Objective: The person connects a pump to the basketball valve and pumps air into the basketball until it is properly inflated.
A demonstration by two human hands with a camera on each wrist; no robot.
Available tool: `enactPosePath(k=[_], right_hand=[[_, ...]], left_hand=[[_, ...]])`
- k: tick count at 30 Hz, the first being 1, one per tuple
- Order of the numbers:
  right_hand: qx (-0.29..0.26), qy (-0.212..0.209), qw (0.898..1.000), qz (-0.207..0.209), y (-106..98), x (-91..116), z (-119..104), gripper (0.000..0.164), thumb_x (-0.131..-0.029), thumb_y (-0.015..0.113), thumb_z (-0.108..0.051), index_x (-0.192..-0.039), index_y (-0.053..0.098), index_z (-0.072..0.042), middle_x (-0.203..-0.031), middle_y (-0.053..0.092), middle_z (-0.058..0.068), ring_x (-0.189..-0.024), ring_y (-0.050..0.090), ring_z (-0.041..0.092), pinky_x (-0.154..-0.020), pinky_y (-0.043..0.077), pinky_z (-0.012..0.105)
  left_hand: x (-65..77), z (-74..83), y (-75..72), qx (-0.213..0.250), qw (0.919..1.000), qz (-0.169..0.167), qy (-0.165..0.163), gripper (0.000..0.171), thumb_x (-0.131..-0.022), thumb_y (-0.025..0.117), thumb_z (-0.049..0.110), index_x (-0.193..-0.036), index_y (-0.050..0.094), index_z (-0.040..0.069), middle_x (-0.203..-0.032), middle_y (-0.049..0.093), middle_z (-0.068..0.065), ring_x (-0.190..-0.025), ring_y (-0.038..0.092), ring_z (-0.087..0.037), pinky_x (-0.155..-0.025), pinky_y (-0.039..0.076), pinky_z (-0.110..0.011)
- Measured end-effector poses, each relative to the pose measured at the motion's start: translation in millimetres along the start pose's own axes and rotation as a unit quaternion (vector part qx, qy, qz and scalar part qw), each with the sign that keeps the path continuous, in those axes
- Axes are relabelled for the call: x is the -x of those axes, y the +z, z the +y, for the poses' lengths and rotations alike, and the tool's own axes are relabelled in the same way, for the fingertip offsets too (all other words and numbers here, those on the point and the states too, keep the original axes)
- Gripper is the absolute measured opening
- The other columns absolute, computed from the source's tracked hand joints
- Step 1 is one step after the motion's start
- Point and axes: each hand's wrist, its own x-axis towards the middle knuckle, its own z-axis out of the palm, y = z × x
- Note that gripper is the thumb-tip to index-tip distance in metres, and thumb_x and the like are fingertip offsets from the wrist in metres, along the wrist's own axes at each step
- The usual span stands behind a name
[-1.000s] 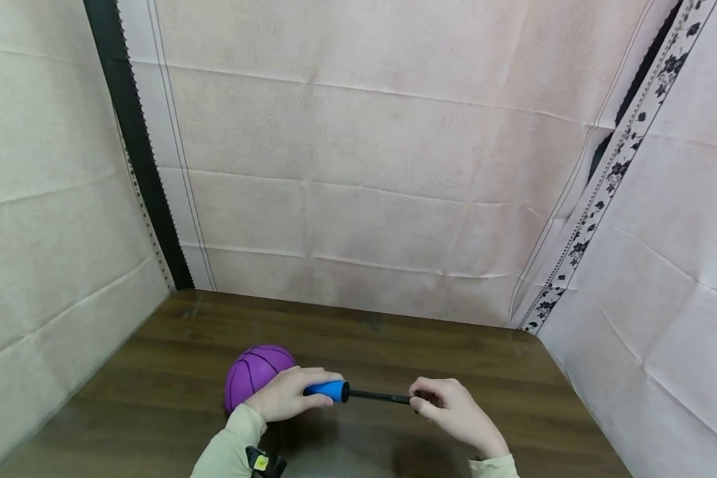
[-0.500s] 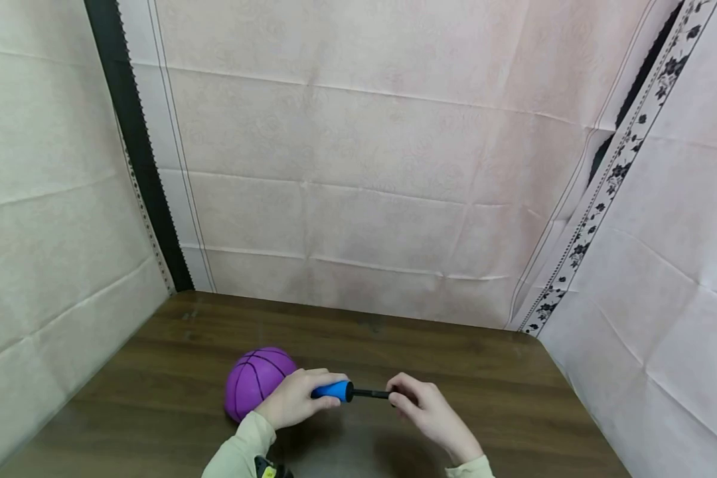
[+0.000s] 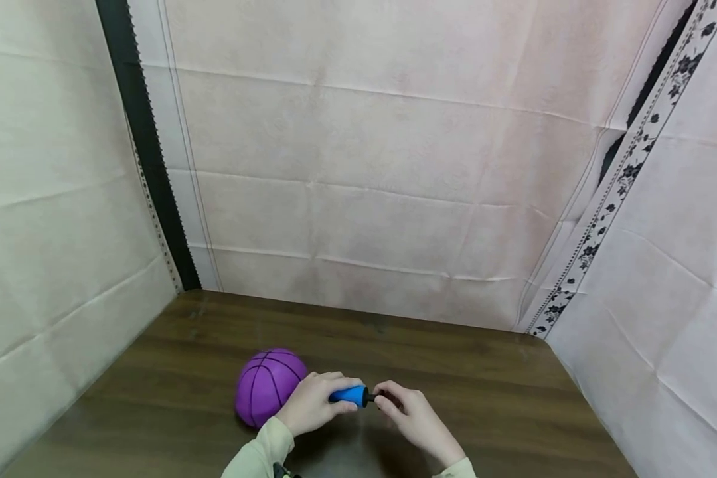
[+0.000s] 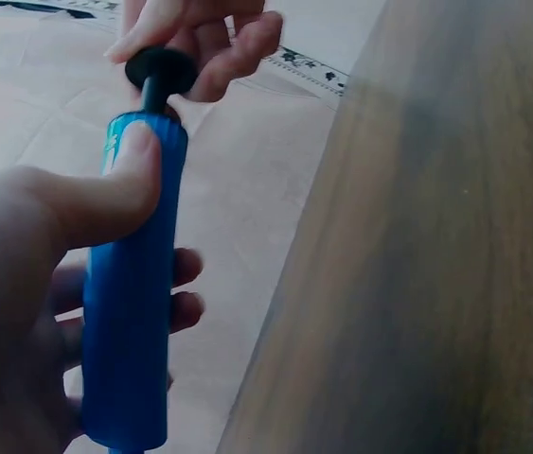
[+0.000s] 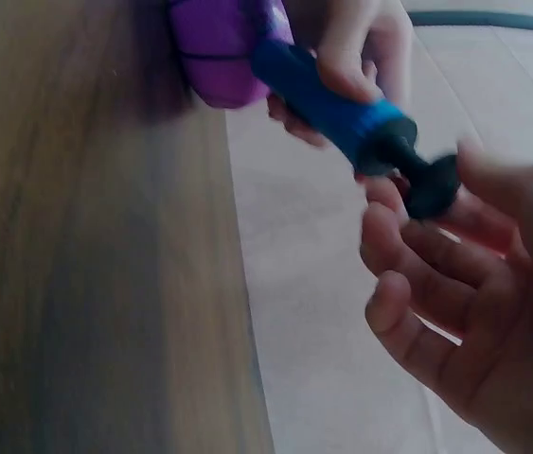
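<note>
A blue hand air pump lies across the fingers of my left hand, which grips its barrel. In the left wrist view the left thumb presses along the upper barrel. My right hand holds the pump's black plunger knob between thumb and fingers, and only a short piece of rod shows between knob and barrel. A purple ball with black seam lines sits just left of the left hand. In the right wrist view the barrel's far end meets the ball.
The brown wooden table lies beneath both hands. Pale creased cloth hangs behind it and at both sides, with a flower-patterned border at the right corner. A dark strip runs down the left corner.
My right hand has moved left toward the left hand, and the black rod has slid into the blue barrel. The left hand, pump and ball appear slightly further right.
</note>
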Motion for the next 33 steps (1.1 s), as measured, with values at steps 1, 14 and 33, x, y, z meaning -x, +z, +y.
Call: enactPosePath(k=[1,14,33], right_hand=[[0.004,-0.002,1.0,-0.001,-1.1,0.9,0.8,0.019,-0.099,0.055,-0.032,-0.105,0.061,-0.015,-0.074,0.061,0.004,-0.058,0.055,0.006,-0.056,0.046,0.021],[0.033,-0.019,0.992,0.121,-43.9,19.5,5.3,0.008,-0.089,0.069,-0.022,-0.093,0.063,-0.025,-0.067,0.053,-0.012,-0.055,0.043,-0.005,-0.051,0.039,0.017],[-0.025,-0.009,0.999,0.036,-18.9,10.2,11.8,0.016,-0.097,0.058,-0.026,-0.097,0.061,-0.011,-0.061,0.057,0.005,-0.05,0.054,0.005,-0.048,0.041,0.021]], left_hand=[[0.2,-0.9,-0.8,0.004,1.0,-0.003,-0.001,0.035,-0.088,0.066,0.044,-0.12,0.067,0.03,-0.099,0.069,0.01,-0.086,0.06,-0.003,-0.078,0.045,-0.031],[5.9,-16.2,-23.7,0.016,0.9992,0.008,-0.037,0.035,-0.089,0.063,0.049,-0.121,0.065,0.035,-0.1,0.068,0.012,-0.081,0.058,-0.002,-0.068,0.044,-0.024],[0.6,-4.9,-7.6,-0.021,0.9996,-0.013,-0.01,0.035,-0.091,0.064,0.042,-0.124,0.064,0.031,-0.102,0.069,0.009,-0.089,0.06,-0.004,-0.078,0.043,-0.034]])
